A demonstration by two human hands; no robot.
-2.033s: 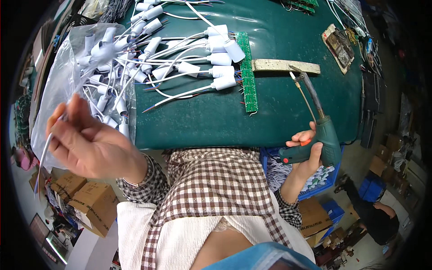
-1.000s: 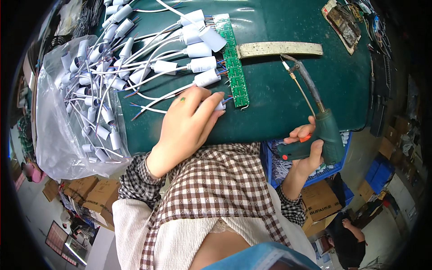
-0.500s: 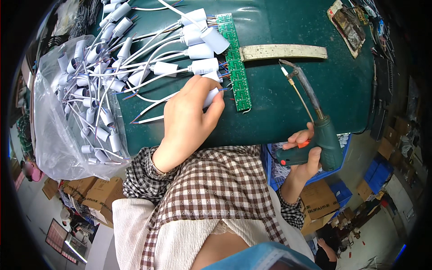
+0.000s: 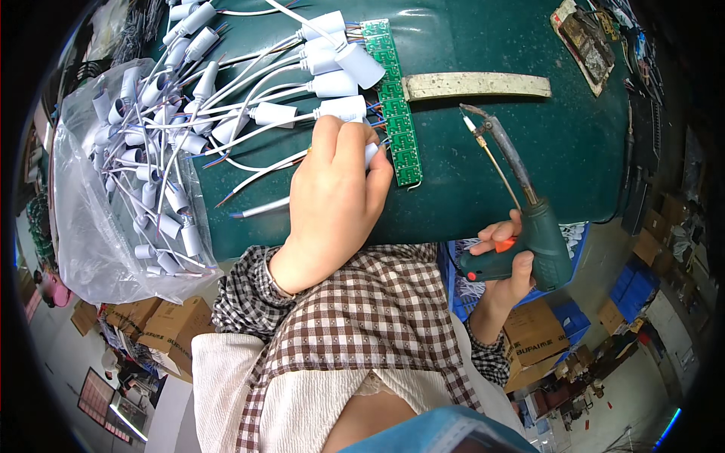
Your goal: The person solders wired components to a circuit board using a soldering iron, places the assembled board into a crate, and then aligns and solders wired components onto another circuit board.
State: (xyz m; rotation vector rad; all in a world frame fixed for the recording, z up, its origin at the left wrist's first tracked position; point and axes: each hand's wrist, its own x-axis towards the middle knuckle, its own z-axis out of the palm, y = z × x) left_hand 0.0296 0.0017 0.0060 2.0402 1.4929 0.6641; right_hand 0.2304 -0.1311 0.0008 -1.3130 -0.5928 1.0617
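My left hand [image 4: 336, 177] pinches a white cylindrical socket [image 4: 371, 154], mostly hidden under the fingers. Its thin coloured wire ends lie against the left edge of a green circuit board strip [image 4: 405, 140]. Other white sockets [image 4: 341, 109] lie just beyond the hand, several with wires reaching that same edge. In my right hand [image 4: 504, 291] is a dark green soldering gun [image 4: 548, 245] with a red trigger, gripped by its handle. Its bent metal nose and thin feed tube [image 4: 495, 162] point up and left, the tip apart from the board.
A pale curved strip [image 4: 483, 85] runs rightward from the board. Many cabled sockets lie heaped on a clear plastic bag [image 4: 83, 226] at the left. A burnt-looking block [image 4: 583, 47] lies far right on the green table [image 4: 483, 38]. A blue crate [image 4: 453, 291] stands below the front edge.
My left hand has shifted right with the socket, bringing its wires up to the board. The soldering gun has moved slightly left, its tip a little lower.
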